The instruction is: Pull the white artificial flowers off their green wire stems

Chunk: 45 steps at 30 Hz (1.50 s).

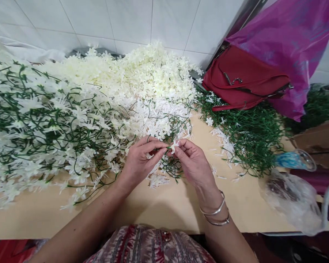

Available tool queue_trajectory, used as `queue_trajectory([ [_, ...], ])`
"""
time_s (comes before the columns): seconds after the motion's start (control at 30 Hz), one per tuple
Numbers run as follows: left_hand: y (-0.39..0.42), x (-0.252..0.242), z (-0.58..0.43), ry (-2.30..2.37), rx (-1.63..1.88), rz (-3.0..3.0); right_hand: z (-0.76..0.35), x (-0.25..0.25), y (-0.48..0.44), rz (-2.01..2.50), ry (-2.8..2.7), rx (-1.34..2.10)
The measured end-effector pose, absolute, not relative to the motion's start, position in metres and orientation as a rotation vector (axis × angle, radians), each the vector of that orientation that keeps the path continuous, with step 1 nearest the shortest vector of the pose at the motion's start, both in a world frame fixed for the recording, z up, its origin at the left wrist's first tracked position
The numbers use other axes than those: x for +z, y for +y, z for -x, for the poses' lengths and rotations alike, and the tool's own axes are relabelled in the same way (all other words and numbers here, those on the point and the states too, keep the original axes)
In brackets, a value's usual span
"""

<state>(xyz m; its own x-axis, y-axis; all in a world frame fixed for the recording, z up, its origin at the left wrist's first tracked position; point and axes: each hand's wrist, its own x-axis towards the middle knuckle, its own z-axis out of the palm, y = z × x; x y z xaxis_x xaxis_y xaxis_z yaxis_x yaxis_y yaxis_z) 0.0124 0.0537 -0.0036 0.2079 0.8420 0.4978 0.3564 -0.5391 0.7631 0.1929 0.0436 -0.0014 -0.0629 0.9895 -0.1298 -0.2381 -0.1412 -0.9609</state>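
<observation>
Over the middle of the table, my left hand (144,157) pinches a thin green plastic stem (168,147). A small white artificial flower (174,147) sits at the end of that stem, and the fingers of my right hand (193,160) are closed on its petals. Both hands are close together, fingertips nearly meeting at the flower. Beneath and just beyond them lie loose white stamen pieces (157,180) and some green stems (171,168). To the left spreads a large heap of assembled white flowers on green stems (49,124).
Cream blossoms (153,69) are piled against the tiled wall (131,22). At right lie bare green stems (252,135), with a red handbag (244,76) and purple plastic bag (293,44) behind. A blue-patterned glass (293,160) and clear plastic bag (293,201) stand near the table's right edge.
</observation>
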Motion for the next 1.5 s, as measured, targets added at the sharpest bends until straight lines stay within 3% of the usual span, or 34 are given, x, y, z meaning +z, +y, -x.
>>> queue_trajectory([
  [0.43, 0.056, -0.013, -0.011, 1.129, 1.117, -2.031, -0.197, -0.008, 0.045, 1.204, -1.171, 1.336],
  [1.5, 0.058, -0.027, -0.012, 1.113, 1.070, -2.017, -0.200, -0.013, 0.052, 1.273, -1.209, 1.442],
])
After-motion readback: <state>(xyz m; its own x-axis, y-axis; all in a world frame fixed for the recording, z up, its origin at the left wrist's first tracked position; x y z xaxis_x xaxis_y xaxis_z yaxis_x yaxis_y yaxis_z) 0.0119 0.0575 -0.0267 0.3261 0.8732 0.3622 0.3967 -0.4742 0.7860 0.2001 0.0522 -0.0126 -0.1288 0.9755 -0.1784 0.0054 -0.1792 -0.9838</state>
